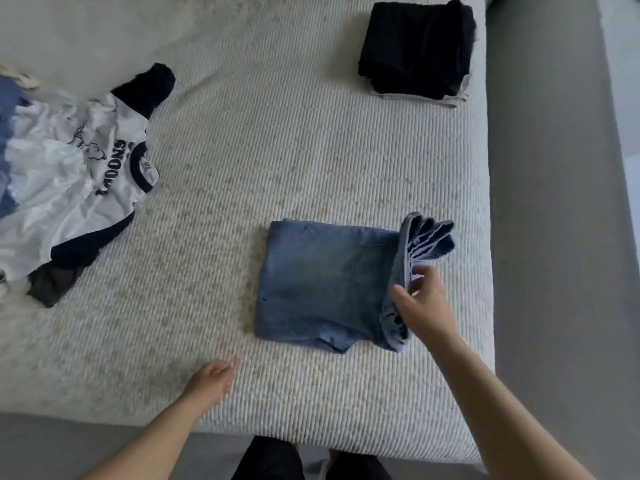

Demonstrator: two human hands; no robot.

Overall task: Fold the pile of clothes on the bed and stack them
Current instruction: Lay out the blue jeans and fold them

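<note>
Two fingers pinching jeans edge

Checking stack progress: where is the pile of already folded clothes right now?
In the head view, the folded pile sits at the far right corner of the bed, beyond the jeans that the right hand holds.

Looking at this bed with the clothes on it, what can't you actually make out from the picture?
- Unfolded pile of clothes, head view: cut off by the left edge; the white printed T-shirt covers what lies beneath.
- Pale folded garment: hidden under the folded black garment.
- Folded blue denim jeans: the right hand covers part of the raised edge it grips.
</note>
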